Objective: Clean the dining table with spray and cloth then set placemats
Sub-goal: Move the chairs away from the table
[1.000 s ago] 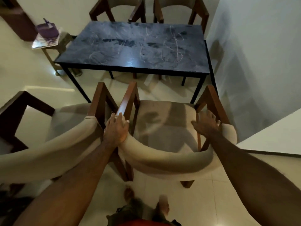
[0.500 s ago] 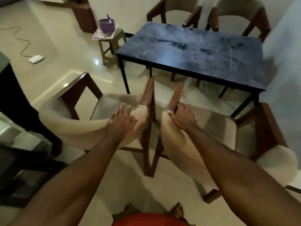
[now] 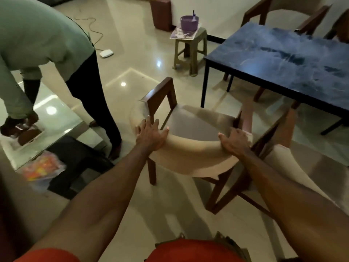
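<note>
Left hand point(image 3: 150, 136): fingers fairly straight and spread, pressed flat on the curved cream backrest of the near armchair point(image 3: 190, 148), at its left end. Right hand point(image 3: 235, 143): fingers curled over the same backrest at its right end, gripping it. Second armchair point(image 3: 283, 154): just right of the first, touching or nearly so. Dining table point(image 3: 283, 59): dark blue marbled top, black legs, upper right, apart from both armchairs; surface streaked. Plastic stool point(image 3: 189, 52): left of the table, carrying a purple bowl point(image 3: 189, 23) on a patterned sheet. Second person point(image 3: 43, 52): green shirt, dark trousers, bent over at far left. White device point(image 3: 106, 53): on the floor, cable attached.
</note>
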